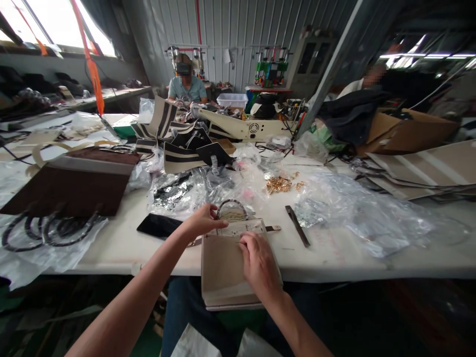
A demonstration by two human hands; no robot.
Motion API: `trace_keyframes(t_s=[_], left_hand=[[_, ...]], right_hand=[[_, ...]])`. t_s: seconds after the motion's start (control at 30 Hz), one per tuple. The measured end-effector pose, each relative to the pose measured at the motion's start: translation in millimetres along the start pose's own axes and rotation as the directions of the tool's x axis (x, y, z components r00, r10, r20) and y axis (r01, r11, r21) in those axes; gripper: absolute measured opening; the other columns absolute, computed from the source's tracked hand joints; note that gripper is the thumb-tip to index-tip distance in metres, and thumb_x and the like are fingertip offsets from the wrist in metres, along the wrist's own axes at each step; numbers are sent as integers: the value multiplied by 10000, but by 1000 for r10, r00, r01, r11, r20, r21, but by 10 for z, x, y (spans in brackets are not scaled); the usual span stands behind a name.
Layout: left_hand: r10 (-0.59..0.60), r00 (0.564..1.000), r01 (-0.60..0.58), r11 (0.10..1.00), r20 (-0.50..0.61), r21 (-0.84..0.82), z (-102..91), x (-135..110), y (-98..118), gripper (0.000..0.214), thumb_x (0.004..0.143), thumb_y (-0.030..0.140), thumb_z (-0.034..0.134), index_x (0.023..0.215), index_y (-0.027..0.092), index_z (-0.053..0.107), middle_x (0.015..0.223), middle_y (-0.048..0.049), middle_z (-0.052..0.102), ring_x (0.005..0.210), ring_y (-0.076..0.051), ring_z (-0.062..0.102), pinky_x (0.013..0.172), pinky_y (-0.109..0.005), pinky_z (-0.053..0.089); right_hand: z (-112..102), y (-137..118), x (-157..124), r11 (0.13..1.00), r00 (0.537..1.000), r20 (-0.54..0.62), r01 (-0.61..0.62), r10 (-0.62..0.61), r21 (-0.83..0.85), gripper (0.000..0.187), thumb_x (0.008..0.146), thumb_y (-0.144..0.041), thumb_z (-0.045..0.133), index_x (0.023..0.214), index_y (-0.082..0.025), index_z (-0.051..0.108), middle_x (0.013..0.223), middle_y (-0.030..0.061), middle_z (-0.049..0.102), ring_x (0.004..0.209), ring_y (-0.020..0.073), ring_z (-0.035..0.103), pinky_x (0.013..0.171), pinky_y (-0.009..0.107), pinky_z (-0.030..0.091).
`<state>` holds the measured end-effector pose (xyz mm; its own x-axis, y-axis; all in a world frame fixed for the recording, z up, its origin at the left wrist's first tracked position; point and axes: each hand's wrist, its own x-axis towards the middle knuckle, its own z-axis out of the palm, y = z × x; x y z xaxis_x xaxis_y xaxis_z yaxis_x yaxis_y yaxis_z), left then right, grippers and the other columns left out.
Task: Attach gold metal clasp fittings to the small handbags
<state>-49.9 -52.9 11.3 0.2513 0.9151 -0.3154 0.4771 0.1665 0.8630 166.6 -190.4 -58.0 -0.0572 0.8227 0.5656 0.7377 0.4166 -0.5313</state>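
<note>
A beige bag panel (226,267) lies in front of me, its lower part over the table edge and its top strip showing small marks. A round dark-patterned handle (233,202) rises behind that strip. My left hand (204,220) grips the panel's top left edge beside the handle, thumb in front and fingers curled behind. My right hand (258,263) rests on the panel, its thumb and fingertips pinched just under the strip; whatever is between them is too small to make out. A brown strap end (274,228) sticks out to the right.
A metal tool (297,226) lies to the right. Gold hardware pieces (278,185) and plastic bags (357,208) spread behind it. A dark brown bag (70,186) with handles is at left, near a black piece (159,225). A person (188,87) sits across the table.
</note>
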Motion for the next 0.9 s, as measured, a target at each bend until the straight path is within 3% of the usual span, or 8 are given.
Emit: trace_keyframes(t_s=[0.07,0.2,0.37,0.5,0.6,0.73,0.9], left_hand=[[35,997,-29,997,72,-77,-6,13,-24,888,650,617,996,1312,127,665,1098,-86,728,977,-256,681,830,-351,514],[135,962,-93,979,238,-181,-99,-16,-17,573,724,596,966,1012,154,745,966,-54,731,944,-235,668,856,-342,487],[155,939,-127,986,307,-109,-207,-66,130,532,708,617,977,865,191,701,852,-19,675,832,-215,611,745,-325,451],[174,917,-134,982,359,-134,-195,-13,210,532,672,572,1034,859,195,709,821,3,662,775,-183,584,707,-310,453],[112,871,-26,983,478,-183,-178,57,181,577,650,579,1059,980,185,797,949,-51,771,887,-238,696,824,-355,563],[5,756,163,967,654,-196,-162,143,99,629,648,602,1070,1061,181,850,1133,-126,844,1026,-331,783,911,-439,645],[6,722,192,959,692,-208,-117,241,75,589,617,466,1110,1054,158,863,1144,-144,856,1000,-330,806,929,-447,674]], right_hand=[[11,3,-3,1000,1000,-4,0,0,-2,123,1184,-180,490,1181,-264,580,1245,112,724,1189,317,701,1013,494,573],[7,-7,-7,1000,1000,-21,5,-5,6,128,1180,-166,504,1178,-267,583,1258,103,730,1173,304,705,999,476,575],[17,-6,-30,1000,999,-23,21,-21,8,137,1184,-171,499,1204,-268,594,1293,111,730,1180,298,711,1005,471,576],[26,-8,-45,999,999,-43,23,-24,-28,144,1185,-175,495,1211,-270,600,1311,120,736,1181,311,712,1009,487,570],[21,-10,-41,999,999,-44,25,-26,-34,136,1181,-173,504,1205,-265,602,1309,117,741,1183,310,710,1005,484,570],[11,-12,-22,999,998,-40,42,-43,-26,140,1182,-170,498,1191,-269,596,1292,111,745,1161,305,716,991,477,573],[-16,-42,0,998,999,-19,40,-41,-44,141,1184,-153,500,1171,-264,586,1282,106,737,1153,298,699,1004,471,552]])
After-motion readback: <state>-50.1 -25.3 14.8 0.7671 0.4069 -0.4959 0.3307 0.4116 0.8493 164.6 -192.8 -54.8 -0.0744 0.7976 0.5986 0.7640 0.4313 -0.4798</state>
